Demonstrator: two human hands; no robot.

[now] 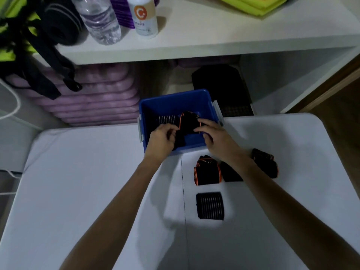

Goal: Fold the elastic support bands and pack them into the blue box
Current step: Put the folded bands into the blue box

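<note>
The blue box [171,102] stands at the far edge of the white table. Over its open top, my left hand [160,138] and my right hand [213,136] both grip a black band with orange trim [190,122], one at each side. A black band with white stripes [167,119] lies inside the box at the left. On the table to the right lie a folded orange-trimmed band [207,171], a plain black band [230,172], another dark band [266,163] and a striped band [210,205].
The white table [87,182] has a seam down its middle. Behind the box are stacked purple mats [93,98] and a black item [220,82]. A white shelf [214,39] above carries a water bottle [101,20], a white bottle [145,16] and black straps [39,61].
</note>
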